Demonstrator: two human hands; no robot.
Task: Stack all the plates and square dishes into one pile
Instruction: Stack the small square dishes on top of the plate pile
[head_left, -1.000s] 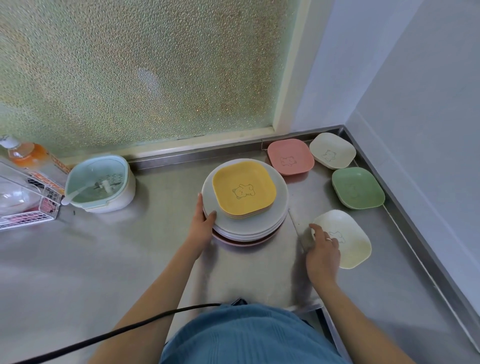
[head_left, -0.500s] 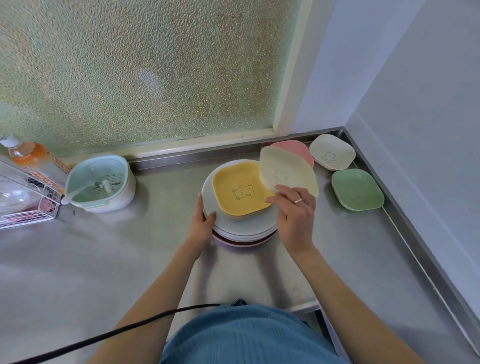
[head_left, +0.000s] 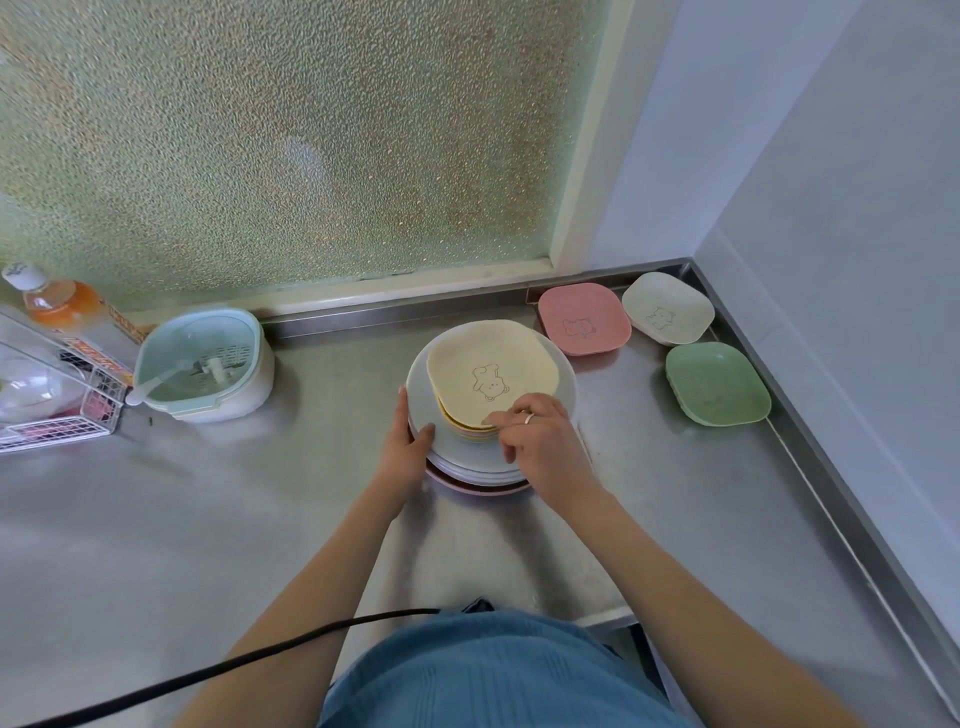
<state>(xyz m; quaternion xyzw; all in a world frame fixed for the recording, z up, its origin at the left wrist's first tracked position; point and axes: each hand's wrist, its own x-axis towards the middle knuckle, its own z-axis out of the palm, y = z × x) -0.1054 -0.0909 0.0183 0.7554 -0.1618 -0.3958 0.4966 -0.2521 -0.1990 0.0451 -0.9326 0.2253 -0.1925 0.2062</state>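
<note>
The right hand (head_left: 537, 434) is pinching the near edge of the cream dish (head_left: 491, 376), setting it on the pile (head_left: 488, 470) mid-bench. It should sit flat and centred before the fingers are letting go. The left hand (head_left: 408, 439), fingers spread flat, is pressing the pile's left side, steadying it.

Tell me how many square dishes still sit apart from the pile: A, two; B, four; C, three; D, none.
C: a pink dish, a white dish and a green dish lie on the counter right of the pile.
</note>
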